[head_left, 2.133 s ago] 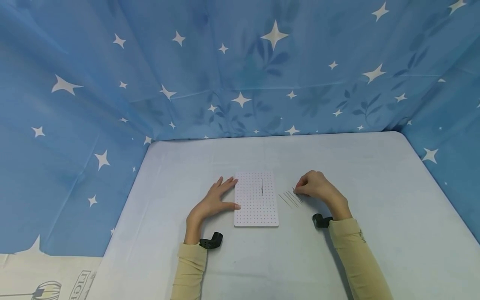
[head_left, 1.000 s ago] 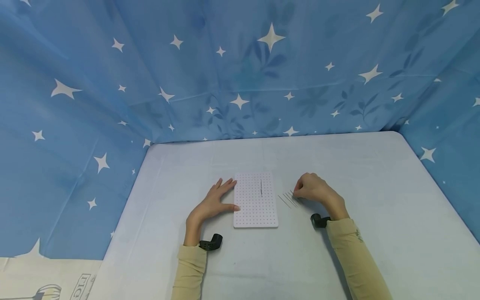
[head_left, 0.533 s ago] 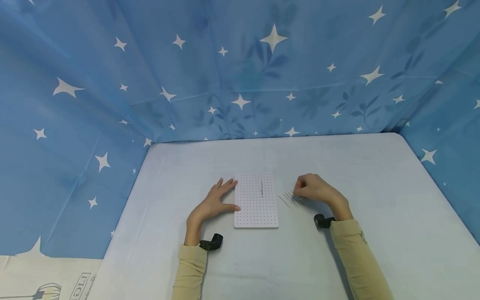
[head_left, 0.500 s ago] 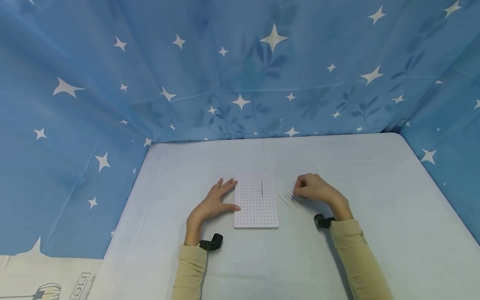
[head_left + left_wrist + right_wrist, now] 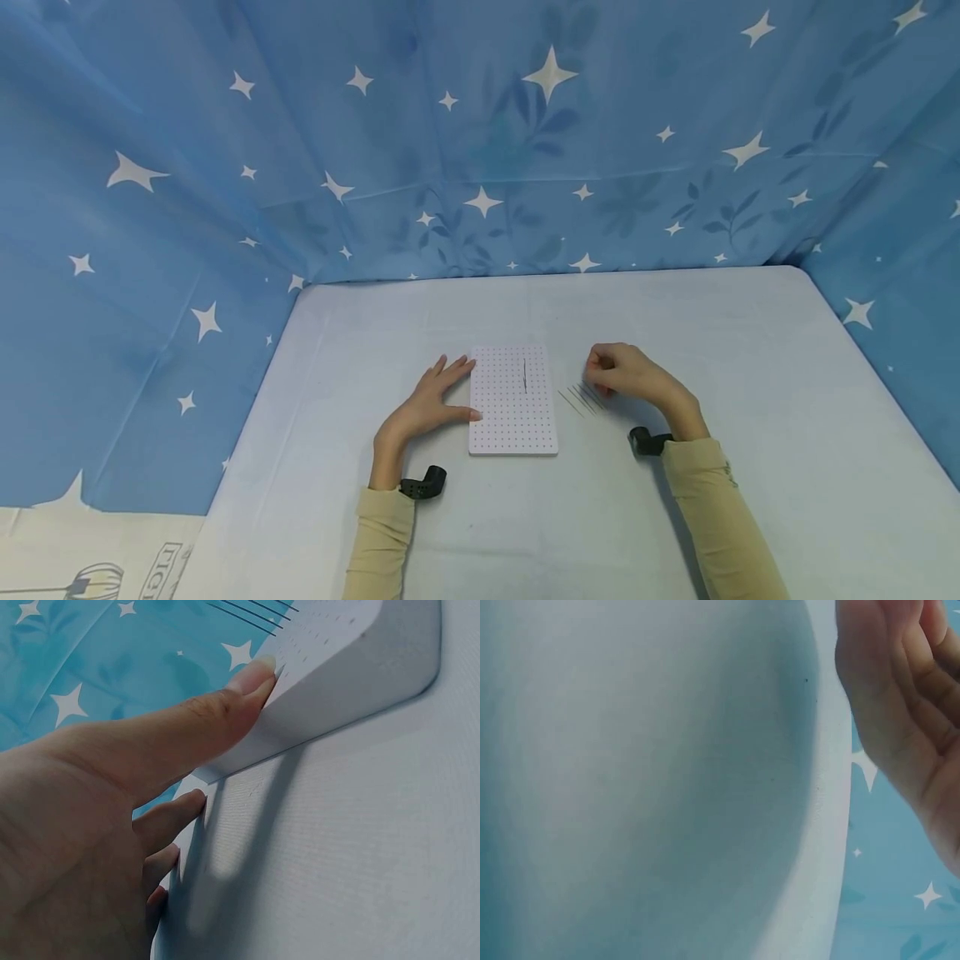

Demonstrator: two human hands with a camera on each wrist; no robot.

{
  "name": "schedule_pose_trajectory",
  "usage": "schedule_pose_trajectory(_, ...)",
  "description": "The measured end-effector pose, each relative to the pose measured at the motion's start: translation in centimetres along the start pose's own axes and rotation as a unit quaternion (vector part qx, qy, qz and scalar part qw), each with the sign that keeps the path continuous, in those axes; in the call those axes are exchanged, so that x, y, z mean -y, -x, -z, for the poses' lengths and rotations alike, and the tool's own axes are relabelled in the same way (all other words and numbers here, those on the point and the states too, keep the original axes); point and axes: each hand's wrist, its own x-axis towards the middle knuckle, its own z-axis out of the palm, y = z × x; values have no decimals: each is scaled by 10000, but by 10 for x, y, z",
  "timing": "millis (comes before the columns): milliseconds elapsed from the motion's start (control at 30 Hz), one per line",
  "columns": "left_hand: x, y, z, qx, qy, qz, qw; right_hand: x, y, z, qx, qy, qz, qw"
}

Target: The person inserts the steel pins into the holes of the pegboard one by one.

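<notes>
A white pegboard [image 5: 513, 417] with rows of small holes lies on the table. My left hand [image 5: 423, 407] is spread along its left side, fingers straight; in the left wrist view the thumb [image 5: 202, 724] presses on the board's edge. Thin dark rods [image 5: 251, 616] stick out from the board in that view; from the head they look like one dark line. Right of the board lie several thin dark rods [image 5: 577, 402], slanted side by side. My right hand [image 5: 626, 371] is over their far ends, fingers curled and tips together. Whether a rod is pinched there is hidden.
The table [image 5: 525, 525] has a white cover. A blue curtain [image 5: 480, 142] with white stars hangs behind it and at both sides. Patterned pale cloth [image 5: 90, 554] shows at the lower left. Each wrist wears a black camera [image 5: 426, 483].
My right hand has shifted slightly up and to the left at the rods' far ends, its fingers more curled. The left hand and the pegboard keep their places.
</notes>
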Motion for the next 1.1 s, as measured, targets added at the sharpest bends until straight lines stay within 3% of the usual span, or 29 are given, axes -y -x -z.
schedule_pose_trajectory(500,-3,1,1,44,23,34,10000,10,7,2,142,-626,-98,9979)
schedule_pose_trajectory(1100,-3,1,1,7,31,84,10000,20,6,-2,38,-1131,272,9932)
